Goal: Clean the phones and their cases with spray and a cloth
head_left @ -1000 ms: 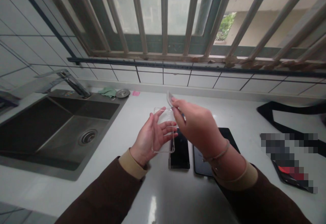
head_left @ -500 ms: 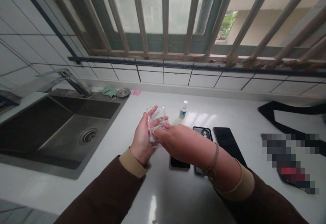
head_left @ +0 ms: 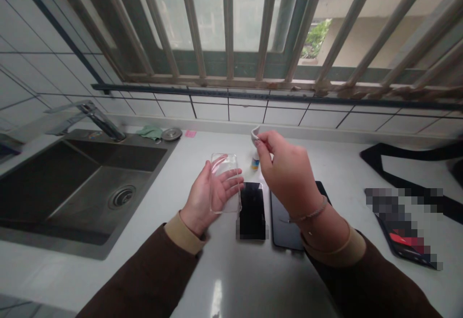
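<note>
A clear phone case (head_left: 224, 202) rests upright across the palm of my left hand (head_left: 206, 195). My thumb is along its left edge, and the fingers show through and past its right side. My right hand (head_left: 285, 161) is raised farther back, pinching a small whitish folded cloth (head_left: 255, 134) between thumb and fingertips. Behind that hand, a small spray bottle (head_left: 255, 163) with a blue and yellow label is partly covered. Below the hands lie a black phone (head_left: 252, 207) and a dark phone in a case (head_left: 286, 226), the latter partly hidden by my right wrist.
On the left is a steel sink (head_left: 104, 250) with a faucet (head_left: 104, 120). A green cloth (head_left: 150, 132), a drain strainer (head_left: 171, 134) and a pink slip (head_left: 190, 134) lie behind it. A black strap (head_left: 372, 156) and a partly blurred dark object (head_left: 408, 245) are at right.
My right hand has lifted off the case and moved up and right with the cloth. The left hand still holds the case, now with its fingers spread. The black phone is more exposed.
</note>
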A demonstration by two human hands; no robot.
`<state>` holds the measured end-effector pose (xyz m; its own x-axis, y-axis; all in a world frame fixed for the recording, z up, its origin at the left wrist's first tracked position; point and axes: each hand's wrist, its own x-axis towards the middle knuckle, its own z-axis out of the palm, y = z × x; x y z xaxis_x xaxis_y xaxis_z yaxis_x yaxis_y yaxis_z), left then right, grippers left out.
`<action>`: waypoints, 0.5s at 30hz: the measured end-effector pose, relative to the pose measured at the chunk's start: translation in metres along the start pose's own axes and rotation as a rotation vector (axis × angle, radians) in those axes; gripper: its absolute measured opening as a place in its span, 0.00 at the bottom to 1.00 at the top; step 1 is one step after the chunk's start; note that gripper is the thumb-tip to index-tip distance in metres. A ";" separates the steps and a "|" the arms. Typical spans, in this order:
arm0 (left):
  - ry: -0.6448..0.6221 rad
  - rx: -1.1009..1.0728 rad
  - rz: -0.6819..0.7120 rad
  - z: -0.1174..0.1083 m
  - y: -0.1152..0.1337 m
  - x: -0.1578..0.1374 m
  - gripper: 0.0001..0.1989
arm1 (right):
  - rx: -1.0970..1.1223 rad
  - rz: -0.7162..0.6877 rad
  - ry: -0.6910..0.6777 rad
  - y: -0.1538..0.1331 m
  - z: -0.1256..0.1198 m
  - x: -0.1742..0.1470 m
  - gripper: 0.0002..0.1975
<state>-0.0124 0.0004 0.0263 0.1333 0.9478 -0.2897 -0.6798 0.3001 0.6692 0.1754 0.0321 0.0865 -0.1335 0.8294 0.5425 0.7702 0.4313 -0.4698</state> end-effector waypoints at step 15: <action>0.225 -0.034 0.135 -0.005 -0.005 0.009 0.22 | -0.205 -0.580 -0.574 -0.039 0.045 -0.037 0.14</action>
<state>-0.0113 0.0071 0.0169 -0.1214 0.9302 -0.3464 -0.7046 0.1651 0.6901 0.1222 0.0003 0.0539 -0.7970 0.5717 0.1948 0.5721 0.8180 -0.0598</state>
